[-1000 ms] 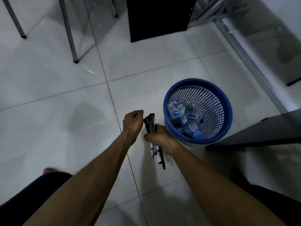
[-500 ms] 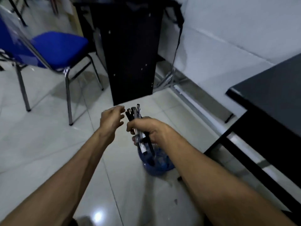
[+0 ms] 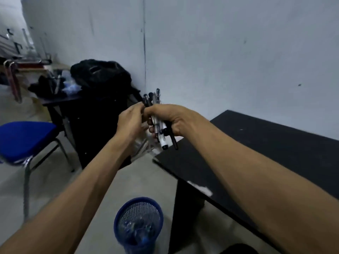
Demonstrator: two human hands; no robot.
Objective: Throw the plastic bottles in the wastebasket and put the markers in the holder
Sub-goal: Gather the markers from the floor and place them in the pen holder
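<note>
My right hand (image 3: 173, 119) is closed around a bundle of several markers (image 3: 159, 129), black and white, held upright at chest height. My left hand (image 3: 131, 123) is beside it, its fingertips pinching the top of one black marker in the bundle. Below on the floor stands the blue mesh wastebasket (image 3: 119, 219) with plastic bottles (image 3: 139, 230) inside. No marker holder can be made out.
A black table (image 3: 266, 143) runs along the wall on the right. A second black desk (image 3: 60, 100) at the back left carries a black backpack (image 3: 99, 74) and clutter. A blue chair (image 3: 23, 138) stands at the left.
The view has swung up from the floor and basket to the wall and tables. Both hands rose with the markers, and my left hand closed in on the bundle's top.
</note>
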